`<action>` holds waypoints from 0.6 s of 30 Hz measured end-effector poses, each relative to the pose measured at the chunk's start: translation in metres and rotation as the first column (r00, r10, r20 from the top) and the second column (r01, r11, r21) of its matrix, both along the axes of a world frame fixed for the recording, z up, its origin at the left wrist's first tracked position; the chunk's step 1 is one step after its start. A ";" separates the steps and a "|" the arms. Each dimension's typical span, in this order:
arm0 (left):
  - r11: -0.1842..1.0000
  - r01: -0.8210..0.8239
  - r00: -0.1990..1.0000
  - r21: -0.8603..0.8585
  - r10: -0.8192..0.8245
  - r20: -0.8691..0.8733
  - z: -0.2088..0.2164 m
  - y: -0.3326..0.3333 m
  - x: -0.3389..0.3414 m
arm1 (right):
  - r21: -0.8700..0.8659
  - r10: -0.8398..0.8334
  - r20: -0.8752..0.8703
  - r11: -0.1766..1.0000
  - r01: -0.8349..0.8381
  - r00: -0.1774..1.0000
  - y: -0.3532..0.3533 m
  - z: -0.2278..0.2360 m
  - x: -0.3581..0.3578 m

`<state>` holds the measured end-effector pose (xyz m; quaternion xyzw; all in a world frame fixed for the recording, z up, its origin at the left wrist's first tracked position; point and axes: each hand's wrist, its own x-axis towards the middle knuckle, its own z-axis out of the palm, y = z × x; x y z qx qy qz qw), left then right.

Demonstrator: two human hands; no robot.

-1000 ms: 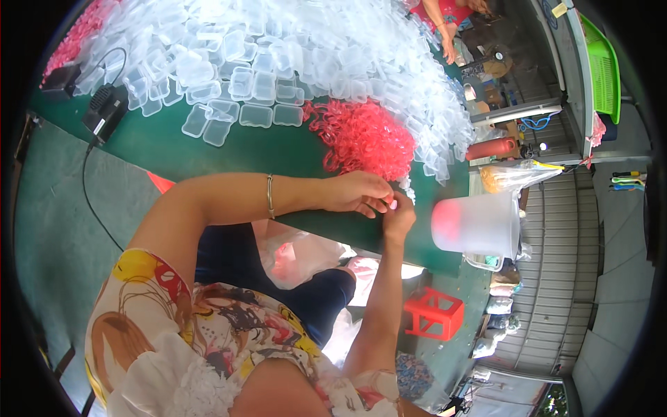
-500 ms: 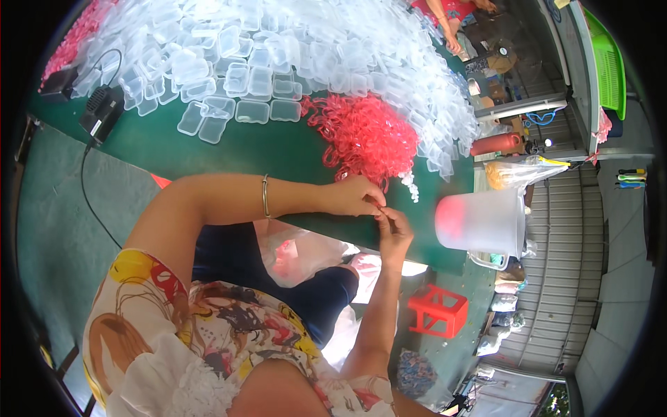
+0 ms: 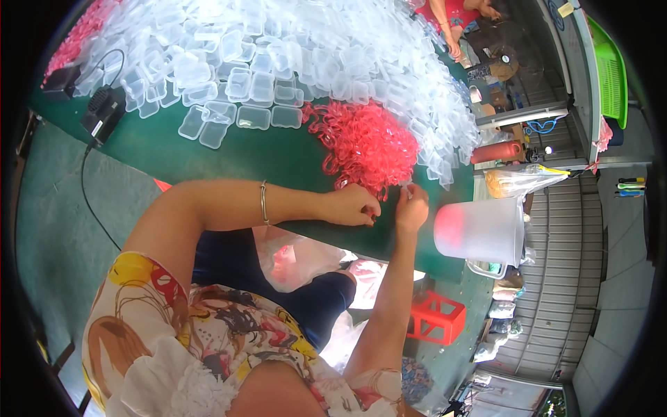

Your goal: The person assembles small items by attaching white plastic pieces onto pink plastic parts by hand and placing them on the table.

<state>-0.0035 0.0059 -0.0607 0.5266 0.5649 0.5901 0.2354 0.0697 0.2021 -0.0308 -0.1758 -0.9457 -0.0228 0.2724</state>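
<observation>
On the green table, a heap of glossy red looped strips (image 3: 372, 146) lies just beyond my hands. My left hand (image 3: 353, 205) is at the near edge of this heap, its fingers curled closed; a bit of dark red shows at the fingertips, too small to make out. To its right, my right hand (image 3: 414, 208) pinches at small white pieces (image 3: 407, 185) beside the heap, mostly covered by the fingers. The two hands are apart. Behind the heap spreads a large pile of clear plastic boxes (image 3: 253, 87).
A translucent bucket (image 3: 486, 226) with red contents stands right of my right hand. A black corded device (image 3: 104, 115) sits at the table's left. A red stool (image 3: 438, 317) stands on the floor at lower right. Another person's arm (image 3: 445, 28) shows at the far right.
My hands were together, fingertips touching; now they are apart. The right hand has moved right and away from me to the small white pieces. The left hand has shifted slightly nearer to me.
</observation>
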 end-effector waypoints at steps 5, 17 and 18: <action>1.000 -0.006 1.000 0.024 0.006 0.004 0.000 0.000 0.001 | -0.007 0.086 -0.054 0.996 -0.086 0.995 0.003 -0.005 0.004; 1.000 -0.001 0.999 0.020 0.002 -0.035 -0.003 0.002 0.000 | 0.037 0.173 -0.071 0.985 -0.171 0.982 -0.025 0.000 0.040; 1.000 -0.004 1.000 0.023 0.004 -0.028 -0.003 0.002 0.000 | -0.203 0.097 -0.127 0.972 -0.122 0.987 -0.028 -0.002 0.043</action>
